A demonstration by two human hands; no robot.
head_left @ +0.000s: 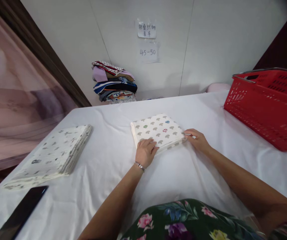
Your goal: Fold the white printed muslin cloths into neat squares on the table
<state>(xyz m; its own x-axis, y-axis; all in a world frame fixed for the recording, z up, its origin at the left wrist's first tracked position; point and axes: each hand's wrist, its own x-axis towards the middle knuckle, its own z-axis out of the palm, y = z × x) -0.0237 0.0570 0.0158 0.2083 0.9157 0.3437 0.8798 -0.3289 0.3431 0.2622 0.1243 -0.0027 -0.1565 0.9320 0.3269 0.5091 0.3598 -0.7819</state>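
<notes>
A folded white cloth (pixel 159 128) with grey mushroom prints, and a few in green, blue and pink, lies in the middle of the table. My left hand (pixel 145 152), with a bracelet at the wrist, rests on its front left edge, fingers stretched over the top layer. At the right corner, my right hand (pixel 196 138) pinches the cloth's edge between thumb and fingers. The layers show along the near side of the fold.
Another folded printed cloth (pixel 56 153) lies at the left, behind a black phone-like slab (pixel 21 213). A red plastic basket (pixel 265 110) stands at the right on the white-covered table (pixel 96 196). Folded textiles (pixel 115 81) are stacked beyond the far edge, by the wall.
</notes>
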